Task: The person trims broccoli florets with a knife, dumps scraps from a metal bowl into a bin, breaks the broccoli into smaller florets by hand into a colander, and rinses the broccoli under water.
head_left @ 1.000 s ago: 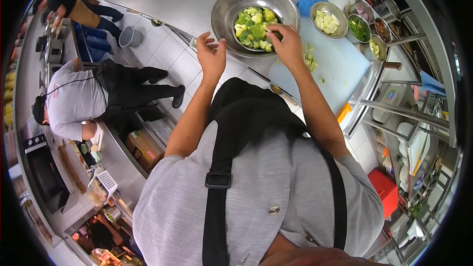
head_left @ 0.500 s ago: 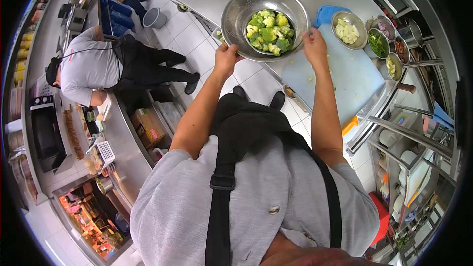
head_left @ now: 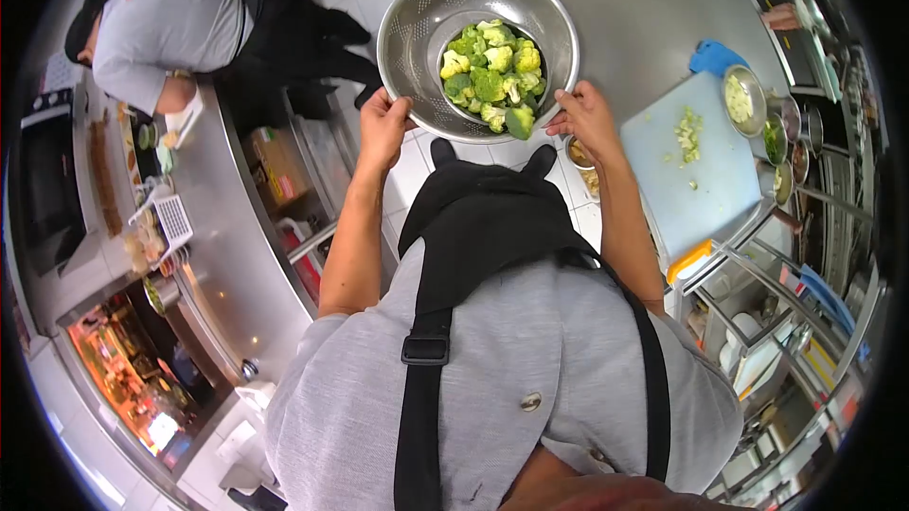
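A steel colander [head_left: 417,33] is held up in front of me over the floor and the bench edge. Broccoli florets [head_left: 488,85] lie in a heap in its bottom, green with paler yellowish pieces, one broccoli floret [head_left: 519,121] lying against the near rim. On the left, my left hand [head_left: 385,127] is closed on the rim with the thumb on top. My right hand [head_left: 582,118] pinches the rim on the opposite side. To the right of it lies a pale cutting board [head_left: 653,179] with chopped light-green bits [head_left: 688,135] on it.
Right of the board stand a bowl of pale slices [head_left: 743,99] and several smaller bowls. A blue cloth [head_left: 715,57] lies at the board's far edge. A co-worker [head_left: 170,14] leans over the left counter [head_left: 204,217]. Metal racks [head_left: 786,312] stand at the right.
The view has turned, and the colander sits further left and clear of the board. The florets have shifted toward the near rim. Both hands still hold the rim.
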Motion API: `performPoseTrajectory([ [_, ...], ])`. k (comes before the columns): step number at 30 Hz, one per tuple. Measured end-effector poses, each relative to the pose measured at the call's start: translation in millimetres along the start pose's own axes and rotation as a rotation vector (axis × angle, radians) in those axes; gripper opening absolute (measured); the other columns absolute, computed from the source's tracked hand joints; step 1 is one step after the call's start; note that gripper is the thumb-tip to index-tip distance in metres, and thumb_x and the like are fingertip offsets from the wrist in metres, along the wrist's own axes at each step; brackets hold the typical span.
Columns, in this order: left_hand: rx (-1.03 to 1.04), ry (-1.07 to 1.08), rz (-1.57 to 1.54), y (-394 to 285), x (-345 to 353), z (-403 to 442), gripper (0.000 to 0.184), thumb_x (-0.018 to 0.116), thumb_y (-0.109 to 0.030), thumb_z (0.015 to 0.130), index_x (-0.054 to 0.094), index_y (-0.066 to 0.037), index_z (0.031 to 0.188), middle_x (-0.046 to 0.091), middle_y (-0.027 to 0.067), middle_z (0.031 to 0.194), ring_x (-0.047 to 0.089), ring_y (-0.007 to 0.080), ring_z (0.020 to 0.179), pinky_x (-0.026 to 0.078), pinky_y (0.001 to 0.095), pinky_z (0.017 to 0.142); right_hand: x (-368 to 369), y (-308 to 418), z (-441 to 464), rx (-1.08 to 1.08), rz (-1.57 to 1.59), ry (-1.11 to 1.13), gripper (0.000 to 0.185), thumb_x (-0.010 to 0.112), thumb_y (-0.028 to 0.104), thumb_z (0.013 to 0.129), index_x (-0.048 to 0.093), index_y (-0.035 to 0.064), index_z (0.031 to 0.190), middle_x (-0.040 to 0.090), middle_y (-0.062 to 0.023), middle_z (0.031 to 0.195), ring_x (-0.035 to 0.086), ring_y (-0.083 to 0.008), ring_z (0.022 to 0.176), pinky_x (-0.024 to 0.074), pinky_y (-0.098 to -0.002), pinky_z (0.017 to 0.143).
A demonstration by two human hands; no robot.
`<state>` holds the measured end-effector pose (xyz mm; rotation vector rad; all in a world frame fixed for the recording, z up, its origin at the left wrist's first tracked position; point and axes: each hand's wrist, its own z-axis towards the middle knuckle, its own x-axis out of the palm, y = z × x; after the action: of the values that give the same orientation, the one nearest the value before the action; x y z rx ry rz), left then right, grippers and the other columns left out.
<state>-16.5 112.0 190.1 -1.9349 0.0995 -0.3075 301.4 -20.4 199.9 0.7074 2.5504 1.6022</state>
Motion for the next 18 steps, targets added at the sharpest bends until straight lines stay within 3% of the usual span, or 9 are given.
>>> performPoseTrajectory([
  [4,0.001,-0.048,0.098,1,-59,-9,0.009,0.060,-0.002,0.097,0.063,0.003,0.104,0.072,0.0090,0.093,0.073,0.0158,0.075,0.064,0.0328,0.071,45,-28,12,0.097,-0.022,0.093,0.026,0.064,0.019,0.106,0.055,-0.0005,0.121,0.068,-0.0134,0.095,0.070,-0.0188,0.068,0.0619,-0.0311,0.061],
  [5,0.001,-0.059,0.123,6,-70,-9,0.009,0.060,-0.002,0.096,0.063,0.003,0.103,0.072,0.0090,0.093,0.072,0.0155,0.075,0.064,0.0326,0.070,54,-34,16,0.096,-0.027,0.103,0.030,0.064,0.020,0.106,0.054,-0.0038,0.120,0.069,-0.0179,0.098,0.073,-0.0228,0.071,0.0624,-0.0336,0.060],
  [8,-0.042,-0.124,0.019,24,-86,-9,0.009,0.061,-0.003,0.096,0.064,0.004,0.101,0.071,0.0082,0.090,0.070,0.0140,0.073,0.063,0.0313,0.071,76,-48,15,-0.008,-0.098,-0.071,0.034,0.069,0.021,0.103,0.055,-0.0040,0.121,0.069,-0.0180,0.102,0.072,-0.0214,0.070,0.0623,-0.0327,0.062],
  [9,-0.055,-0.131,-0.003,32,-89,-7,0.008,0.061,-0.003,0.096,0.065,0.003,0.100,0.071,0.0080,0.089,0.069,0.0133,0.071,0.062,0.0302,0.069,83,-56,15,-0.168,-0.325,-0.253,0.044,0.081,0.027,0.095,0.059,-0.0009,0.120,0.069,-0.0140,0.102,0.068,-0.0164,0.070,0.0583,-0.0305,0.062],
  [12,-0.065,-0.146,-0.059,63,-95,1,0.007,0.063,-0.003,0.095,0.065,0.003,0.098,0.071,0.0069,0.086,0.065,0.0109,0.067,0.057,0.0273,0.063,104,-54,-5,-0.312,-0.746,-0.268,0.051,0.090,0.032,0.085,0.063,0.0028,0.116,0.067,-0.0079,0.096,0.063,-0.0124,0.071,0.0533,-0.0304,0.063],
  [13,-0.060,-0.151,-0.063,74,-96,4,0.007,0.063,-0.003,0.095,0.065,0.002,0.097,0.070,0.0062,0.085,0.063,0.0101,0.065,0.055,0.0263,0.061,116,-47,-13,-0.253,-0.843,-0.200,0.053,0.094,0.033,0.077,0.066,0.0046,0.111,0.065,-0.0062,0.092,0.061,-0.0154,0.073,0.0513,-0.0337,0.066],
  [15,-0.020,-0.170,-0.083,96,-94,15,0.006,0.065,-0.004,0.094,0.066,0.001,0.096,0.067,0.0034,0.080,0.057,0.0080,0.060,0.046,0.0245,0.055,128,-62,-10,-0.398,-0.924,-0.170,0.050,0.092,0.028,0.076,0.066,0.0043,0.111,0.064,-0.0090,0.089,0.063,-0.0230,0.077,0.0525,-0.0372,0.071],
  [18,-0.049,-0.127,-0.054,115,-93,22,0.003,0.061,-0.001,0.097,0.064,-0.001,0.096,0.070,0.0056,0.088,0.065,0.0105,0.068,0.056,0.0263,0.061,122,-67,1,-0.414,-0.962,-0.204,0.044,0.088,0.022,0.078,0.065,0.0046,0.112,0.064,-0.0093,0.088,0.062,-0.0229,0.076,0.0516,-0.0373,0.070],
])
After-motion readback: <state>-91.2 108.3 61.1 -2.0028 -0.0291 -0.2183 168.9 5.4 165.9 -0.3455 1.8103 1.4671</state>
